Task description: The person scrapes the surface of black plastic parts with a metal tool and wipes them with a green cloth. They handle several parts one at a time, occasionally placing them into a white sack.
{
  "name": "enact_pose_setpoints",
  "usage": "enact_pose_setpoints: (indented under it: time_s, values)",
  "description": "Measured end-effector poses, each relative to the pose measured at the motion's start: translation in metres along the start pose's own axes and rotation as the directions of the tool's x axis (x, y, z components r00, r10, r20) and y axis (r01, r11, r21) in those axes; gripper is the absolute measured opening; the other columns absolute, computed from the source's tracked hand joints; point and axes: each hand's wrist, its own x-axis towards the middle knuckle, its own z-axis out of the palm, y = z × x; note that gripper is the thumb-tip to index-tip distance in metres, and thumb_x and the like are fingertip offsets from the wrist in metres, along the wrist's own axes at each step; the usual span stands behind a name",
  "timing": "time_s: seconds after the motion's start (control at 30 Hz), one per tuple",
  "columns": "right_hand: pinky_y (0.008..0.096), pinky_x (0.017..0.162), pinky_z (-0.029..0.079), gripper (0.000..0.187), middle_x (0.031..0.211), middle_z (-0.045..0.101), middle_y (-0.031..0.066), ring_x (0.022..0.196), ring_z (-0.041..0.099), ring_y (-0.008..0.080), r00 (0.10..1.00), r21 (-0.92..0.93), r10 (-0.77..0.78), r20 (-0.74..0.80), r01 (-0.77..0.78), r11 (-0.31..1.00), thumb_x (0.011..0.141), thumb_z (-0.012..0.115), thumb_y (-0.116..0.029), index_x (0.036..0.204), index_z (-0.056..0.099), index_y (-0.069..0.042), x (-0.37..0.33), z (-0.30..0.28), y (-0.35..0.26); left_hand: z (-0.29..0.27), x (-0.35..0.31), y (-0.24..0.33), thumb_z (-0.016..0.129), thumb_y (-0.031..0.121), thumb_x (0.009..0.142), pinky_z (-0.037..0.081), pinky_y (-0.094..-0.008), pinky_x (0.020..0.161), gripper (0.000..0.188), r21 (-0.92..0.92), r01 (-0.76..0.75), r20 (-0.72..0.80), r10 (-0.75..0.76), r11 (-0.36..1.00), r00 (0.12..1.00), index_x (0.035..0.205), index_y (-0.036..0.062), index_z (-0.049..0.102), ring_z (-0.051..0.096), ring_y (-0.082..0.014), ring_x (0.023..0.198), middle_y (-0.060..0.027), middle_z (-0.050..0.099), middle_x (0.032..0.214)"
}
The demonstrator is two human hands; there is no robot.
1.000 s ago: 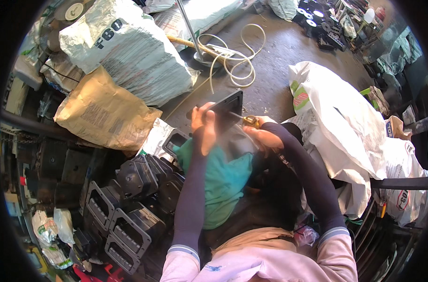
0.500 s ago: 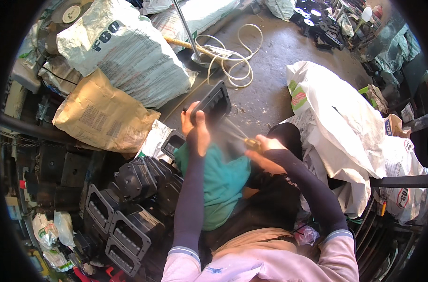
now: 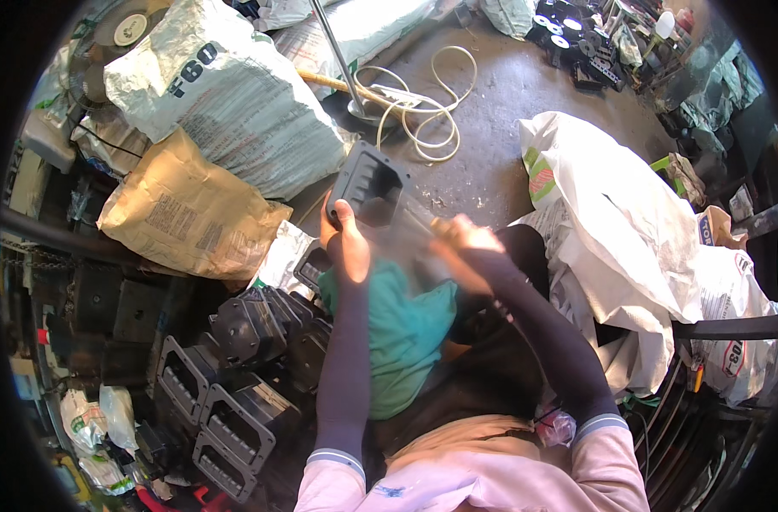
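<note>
My left hand (image 3: 348, 246) grips a black plastic housing (image 3: 346, 193) by its near left edge, thumb on the rim. The housing is held up and tilted, its ribbed, framed hollow side showing. To its right my right hand (image 3: 469, 249), smeared by motion, is closed on a brass-coloured spray nozzle (image 3: 441, 227), mostly covered by the fingers. A pale, misty streak runs between nozzle and housing. Below my hands a green cloth (image 3: 406, 341) lies over my lap. Several similar black housings (image 3: 250, 322) are piled to the left of my left forearm.
A brown paper sack (image 3: 192, 209) and a large white sack (image 3: 235, 111) stand at the left. More white sacks (image 3: 611, 230) lie at the right. A pale hose (image 3: 444, 107) coils on the floor beside a metal pole (image 3: 333, 43). Black parts (image 3: 576, 43) sit far right.
The housing has moved a little left and turned, so more of its hollow side shows. My right hand has shifted slightly left and up with the nozzle.
</note>
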Motion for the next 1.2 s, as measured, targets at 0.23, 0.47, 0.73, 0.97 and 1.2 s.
enact_pose_setpoints:
  time_s: [0.23, 0.47, 0.73, 0.97, 1.2]
  values:
    - [0.0407, 0.066, 0.053, 0.043, 0.093, 0.069, 0.0187, 0.074, 0.067, 0.0301, 0.992, 0.277, -0.112, 0.064, 0.09, 0.957, 0.094, 0.062, -0.036, 0.121, 0.058, -0.004, 0.022, 0.018, 0.011, -0.008, 0.001, 0.001, 0.052, 0.04, 0.103, 0.046, -0.0352, 0.088, 0.051, 0.012, 0.159, -0.02, -0.158, 0.987, 0.987, 0.121, -0.0077, 0.057, 0.06, -0.0237, 0.098, -0.016, 0.065, 0.111]
    - [0.028, 0.046, 0.044, 0.028, 0.068, 0.055, 0.0012, 0.051, 0.054, 0.012, 0.954, 0.815, -0.132, 0.269, -0.152, 0.559, 0.098, 0.06, -0.033, 0.109, 0.06, -0.008, 0.081, 0.032, 0.031, -0.006, 0.004, -0.002, 0.062, 0.022, 0.098, 0.048, -0.0312, 0.089, 0.046, -0.181, 0.379, 0.099, -0.366, 0.908, 0.925, 0.134, -0.0035, 0.051, 0.061, -0.0196, 0.101, -0.0101, 0.063, 0.117]
    - [0.0262, 0.046, 0.045, 0.026, 0.069, 0.057, 0.0023, 0.051, 0.056, 0.0114, 0.839, 0.822, -0.394, 0.375, -0.105, 0.56, 0.1, 0.057, -0.032, 0.109, 0.056, -0.007, 0.074, 0.005, 0.062, -0.017, 0.004, 0.008, 0.07, 0.013, 0.09, 0.052, -0.0323, 0.086, 0.04, 0.01, 0.415, 0.553, -0.351, 0.91, 0.756, 0.125, -0.0041, 0.058, 0.066, -0.0205, 0.094, -0.011, 0.068, 0.103]
    - [0.0273, 0.045, 0.045, 0.025, 0.067, 0.056, 0.0031, 0.051, 0.055, 0.0118, 0.864, 0.605, -0.266, 0.428, -0.055, 0.794, 0.099, 0.058, -0.029, 0.106, 0.055, -0.005, 0.044, -0.023, 0.056, -0.006, 0.013, -0.013, 0.069, 0.035, 0.094, 0.051, -0.0335, 0.089, 0.043, 0.057, 0.639, 0.664, -0.507, 0.767, 0.55, 0.121, 0.0014, 0.062, 0.063, -0.0201, 0.101, -0.0095, 0.066, 0.11]
    - [0.0434, 0.065, 0.054, 0.048, 0.088, 0.068, 0.0208, 0.074, 0.068, 0.0336, 0.977, 0.032, -0.032, 0.209, 0.026, 0.999, 0.093, 0.063, -0.04, 0.125, 0.056, -0.005, 0.005, -0.024, 0.029, -0.004, 0.014, -0.021, 0.073, 0.014, 0.09, 0.051, -0.0313, 0.077, 0.02, -0.085, 0.322, 0.307, -0.282, 0.943, 0.909, 0.103, 0.0012, 0.066, 0.062, -0.0156, 0.086, -0.0046, 0.068, 0.096]
